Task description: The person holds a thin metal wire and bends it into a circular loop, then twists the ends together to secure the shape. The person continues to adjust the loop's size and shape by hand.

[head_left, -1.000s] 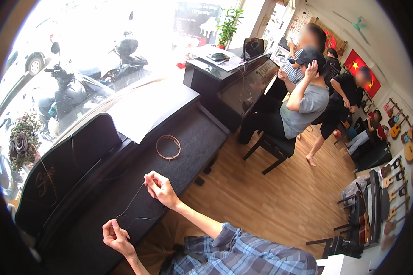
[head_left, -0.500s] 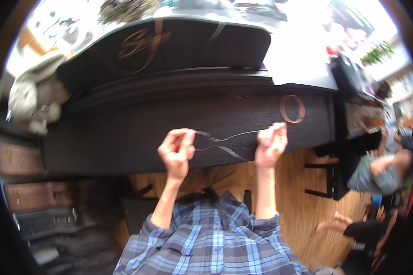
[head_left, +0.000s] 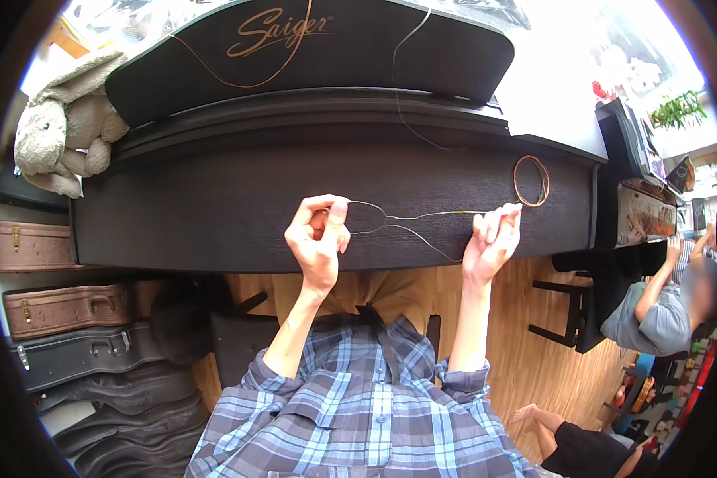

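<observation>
Over the dark closed piano lid (head_left: 215,199), both hands hold a thin pale string (head_left: 414,215) that bends into a loop between them. My left hand (head_left: 323,231) pinches it at the loop's left end, near the middle of the lid. My right hand (head_left: 494,235) grips it with fingertips near the lid's right part. Just behind my right hand lies a round coil of copper-coloured string (head_left: 531,181). Another loose thin string (head_left: 406,119) hangs from the music rest (head_left: 454,56) onto the lid, and a copper-coloured one (head_left: 231,80) drapes across the rest.
A grey plush rabbit (head_left: 60,131) sits at back left. Stacked instrument cases (head_left: 64,311) stand at left. A white sheet (head_left: 554,95) is at back right. Right of me are a black bench (head_left: 581,311), a co-worker (head_left: 653,311) and another person's bare leg (head_left: 546,430).
The view has swung from the room on the right to face the piano squarely. My hands still hold the string, now more level with each other, with the loop between them.
</observation>
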Demonstrator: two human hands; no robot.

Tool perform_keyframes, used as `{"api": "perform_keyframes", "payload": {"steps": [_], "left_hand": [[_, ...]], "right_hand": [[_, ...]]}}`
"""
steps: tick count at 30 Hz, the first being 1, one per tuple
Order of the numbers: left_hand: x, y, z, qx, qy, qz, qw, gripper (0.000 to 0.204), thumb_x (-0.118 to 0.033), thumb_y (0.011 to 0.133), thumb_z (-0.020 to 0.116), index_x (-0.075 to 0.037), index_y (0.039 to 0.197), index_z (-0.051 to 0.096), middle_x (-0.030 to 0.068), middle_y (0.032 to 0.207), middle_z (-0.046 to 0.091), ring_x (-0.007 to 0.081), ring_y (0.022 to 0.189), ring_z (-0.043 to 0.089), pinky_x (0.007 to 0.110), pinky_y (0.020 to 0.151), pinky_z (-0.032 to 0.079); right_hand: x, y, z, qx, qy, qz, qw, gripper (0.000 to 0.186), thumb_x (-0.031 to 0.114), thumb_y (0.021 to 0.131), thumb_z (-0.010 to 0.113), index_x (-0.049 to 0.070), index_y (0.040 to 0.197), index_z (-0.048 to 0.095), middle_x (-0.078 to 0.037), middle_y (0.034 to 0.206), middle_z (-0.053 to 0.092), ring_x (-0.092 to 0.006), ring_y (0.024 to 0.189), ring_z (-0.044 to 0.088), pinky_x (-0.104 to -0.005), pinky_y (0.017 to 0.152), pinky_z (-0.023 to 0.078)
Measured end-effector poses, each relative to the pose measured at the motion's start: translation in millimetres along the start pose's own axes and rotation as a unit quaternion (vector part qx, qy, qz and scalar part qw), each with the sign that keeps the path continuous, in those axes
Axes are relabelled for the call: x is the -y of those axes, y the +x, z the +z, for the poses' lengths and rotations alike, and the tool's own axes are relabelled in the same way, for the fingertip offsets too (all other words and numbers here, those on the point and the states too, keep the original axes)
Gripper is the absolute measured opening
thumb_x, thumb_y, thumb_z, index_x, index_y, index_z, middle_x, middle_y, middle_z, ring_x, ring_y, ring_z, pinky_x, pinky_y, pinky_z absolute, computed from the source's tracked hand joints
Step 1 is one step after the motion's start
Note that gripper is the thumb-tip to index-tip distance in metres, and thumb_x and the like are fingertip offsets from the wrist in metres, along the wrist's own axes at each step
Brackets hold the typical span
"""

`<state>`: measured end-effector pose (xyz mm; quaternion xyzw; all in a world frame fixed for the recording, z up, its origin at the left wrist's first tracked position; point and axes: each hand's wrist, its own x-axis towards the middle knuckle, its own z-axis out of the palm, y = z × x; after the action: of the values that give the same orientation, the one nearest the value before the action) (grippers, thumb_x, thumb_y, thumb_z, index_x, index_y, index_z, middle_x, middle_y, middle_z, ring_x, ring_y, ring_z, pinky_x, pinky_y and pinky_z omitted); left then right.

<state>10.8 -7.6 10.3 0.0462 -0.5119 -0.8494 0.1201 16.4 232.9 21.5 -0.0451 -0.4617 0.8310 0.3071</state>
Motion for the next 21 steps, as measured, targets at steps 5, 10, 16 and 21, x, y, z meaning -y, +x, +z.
{"api": "perform_keyframes", "payload": {"steps": [5,10,16,21], "left_hand": [[-1,2,3,0.023,0.035,-0.004,0.999,0.011,-0.008,0.096,0.072,0.001,0.099,0.067,-0.0043,0.056,0.052,0.0010,0.046,0.041,0.021,0.043,0.030],[-1,-1,6,0.135,0.215,0.058,0.965,0.007,-0.008,0.092,0.076,-0.002,0.094,0.073,-0.0099,0.054,0.049,-0.0019,0.049,0.035,0.021,0.048,0.024],[4,-2,-2,0.069,0.067,0.049,0.994,0.006,-0.008,0.096,0.073,-0.003,0.098,0.069,-0.0072,0.064,0.058,-0.0020,0.051,0.040,0.019,0.047,0.025],[4,2,-1,0.009,-0.057,0.047,0.997,0.008,-0.007,0.100,0.065,0.001,0.101,0.062,-0.0027,0.060,0.054,0.0008,0.045,0.037,0.021,0.042,0.027]], "right_hand": [[0,-6,10,0.087,-0.189,0.034,0.978,0.015,0.014,0.106,0.055,0.006,0.095,0.060,0.002,0.063,0.052,-0.0030,0.046,0.041,-0.0202,0.041,0.030],[-1,-9,19,0.091,-0.387,0.039,0.917,0.015,0.015,0.095,0.076,0.004,0.085,0.070,0.005,0.064,0.061,0.0013,0.053,0.048,-0.0175,0.049,0.033],[-9,-6,25,0.047,-0.418,0.002,0.907,0.018,0.015,0.095,0.076,0.004,0.083,0.069,0.005,0.063,0.060,0.0005,0.056,0.051,-0.0171,0.052,0.037],[-4,-6,19,0.008,-0.313,0.038,0.949,0.018,0.017,0.100,0.069,0.005,0.088,0.063,0.003,0.064,0.058,-0.0009,0.052,0.050,-0.0176,0.045,0.034]]}}
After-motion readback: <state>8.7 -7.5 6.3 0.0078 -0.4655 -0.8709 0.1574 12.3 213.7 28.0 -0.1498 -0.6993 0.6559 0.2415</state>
